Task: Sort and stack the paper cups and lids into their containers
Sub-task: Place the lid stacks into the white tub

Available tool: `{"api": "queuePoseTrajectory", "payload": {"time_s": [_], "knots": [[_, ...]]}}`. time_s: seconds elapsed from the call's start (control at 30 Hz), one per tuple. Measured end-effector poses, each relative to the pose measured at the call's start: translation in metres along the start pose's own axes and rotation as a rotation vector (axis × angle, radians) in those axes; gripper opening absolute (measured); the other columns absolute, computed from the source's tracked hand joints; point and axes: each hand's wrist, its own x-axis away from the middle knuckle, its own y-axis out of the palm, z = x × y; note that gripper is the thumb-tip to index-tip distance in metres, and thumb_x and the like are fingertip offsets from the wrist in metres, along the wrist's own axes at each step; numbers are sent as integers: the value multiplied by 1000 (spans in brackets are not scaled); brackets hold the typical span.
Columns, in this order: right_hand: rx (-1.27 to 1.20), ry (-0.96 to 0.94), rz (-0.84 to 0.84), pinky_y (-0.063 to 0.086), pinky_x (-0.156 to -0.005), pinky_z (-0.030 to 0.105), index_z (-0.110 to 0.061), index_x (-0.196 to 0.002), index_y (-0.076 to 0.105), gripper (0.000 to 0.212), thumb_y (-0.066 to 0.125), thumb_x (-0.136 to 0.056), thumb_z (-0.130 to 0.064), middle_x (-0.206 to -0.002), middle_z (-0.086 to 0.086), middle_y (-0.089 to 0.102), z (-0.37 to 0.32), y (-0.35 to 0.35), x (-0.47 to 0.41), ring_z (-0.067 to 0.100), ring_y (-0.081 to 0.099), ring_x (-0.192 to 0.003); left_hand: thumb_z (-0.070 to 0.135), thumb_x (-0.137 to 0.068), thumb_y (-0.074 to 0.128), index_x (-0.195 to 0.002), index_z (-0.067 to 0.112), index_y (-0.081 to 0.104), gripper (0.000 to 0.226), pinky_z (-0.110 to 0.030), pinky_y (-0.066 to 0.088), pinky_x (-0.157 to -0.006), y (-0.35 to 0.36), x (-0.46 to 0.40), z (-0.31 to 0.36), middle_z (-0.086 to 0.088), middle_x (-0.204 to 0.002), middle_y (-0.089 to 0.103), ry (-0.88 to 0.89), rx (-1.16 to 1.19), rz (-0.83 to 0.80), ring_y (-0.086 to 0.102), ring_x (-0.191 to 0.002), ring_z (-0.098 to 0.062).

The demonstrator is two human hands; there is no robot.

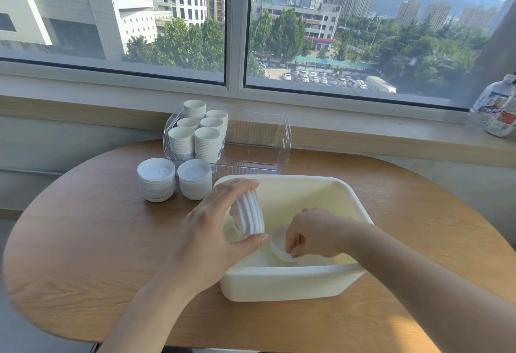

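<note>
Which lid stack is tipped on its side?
The stack held in the left hand: its lid stack stands on edge, while the two table stacks sit flat.

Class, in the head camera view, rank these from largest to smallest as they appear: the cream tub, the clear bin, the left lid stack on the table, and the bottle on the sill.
1. Cream tub
2. Clear bin
3. Left lid stack and bottle: look alike; the bottle is farther and cut off, so unranked.
</note>
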Motion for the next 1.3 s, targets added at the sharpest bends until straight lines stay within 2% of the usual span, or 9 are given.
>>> {"api": "queuePoseTrajectory", "payload": {"time_s": [0.27, 0.37, 0.5, 0.63, 0.73, 0.87, 0.97, 1.17, 1.3], "knots": [[-86, 4, 298, 50, -87, 27, -29, -101, 79, 16, 64, -96, -31, -95, -13, 77, 0, -11, 8, 8, 60, -86, 33, -72, 94, -138, 46, 52, 79, -41, 52, -101, -3, 0, 2, 26, -143, 54, -5, -4, -5, 54, -130, -3], [-212, 8, 470, 52, -81, 20, -32, -93, 80, 11, 69, -94, -32, -86, -17, 77, 0, -16, 18, 0, 68, -82, 35, -72, 94, -138, 46, 53, 78, -39, 52, -100, -3, -1, 3, 27, -140, 55, -14, 5, 4, 56, -126, -3], [-405, 11, 700, 56, -79, 23, -34, -86, 79, 10, 72, -91, -37, -81, -25, 74, -4, -21, 33, -3, 70, -78, 39, -71, 93, -137, 47, 54, 78, -26, 51, -97, -4, -1, 4, 28, -134, 57, -31, 12, 38, 59, -118, -4], [-728, -81, 857, 57, -78, 19, -25, -88, 82, 7, 78, -92, -20, -82, -19, 77, -21, -33, 57, 4, 73, -79, 34, -70, 95, -135, 49, 55, 78, -7, 44, -88, -3, -2, 8, 33, -128, 58, -79, 87, 82, 64, -110, -3], [-809, -169, 901, 56, -79, 19, -22, -90, 82, 8, 79, -91, -15, -85, -14, 78, -33, -34, 70, 9, 74, -82, 33, -70, 95, -133, 48, 57, 75, -8, 46, -87, -1, -4, 13, 30, -125, 62, -95, 165, 104, 67, -109, -4], [-728, -230, 915, 52, -76, 17, -22, -89, 82, 7, 79, -91, -15, -87, -12, 77, -41, -26, 74, 14, 72, -83, 34, -73, 93, -136, 44, 56, 74, -20, 52, -97, -2, -6, 19, 20, -134, 65, -95, 271, 92, 65, -121, -10], [-697, -276, 887, 51, -77, 17, -23, -92, 82, 7, 78, -93, -16, -90, -13, 76, -43, -22, 74, 16, 71, -85, 27, -76, 92, -141, 38, 54, 76, -19, 50, -100, -1, -5, 22, 17, -139, 62, -82, 336, 75, 61, -129, -15], [-655, -375, 851, 53, -77, 23, -18, -98, 80, 8, 73, -97, -18, -96, -10, 74, -46, -16, 71, 18, 71, -88, 30, -77, 92, -144, 38, 51, 79, -23, 51, -103, 0, -2, 24, 13, -142, 59, -75, 386, 38, 54, -137, -20], [-643, -407, 786, 55, -81, 29, -17, -104, 80, 12, 69, -100, -15, -102, -10, 76, -46, -17, 70, 19, 72, -97, 36, -80, 88, -142, 42, 52, 72, -25, 54, -100, -3, 1, 25, 10, -140, 60, -43, 395, 31, 54, -136, -25]]}}
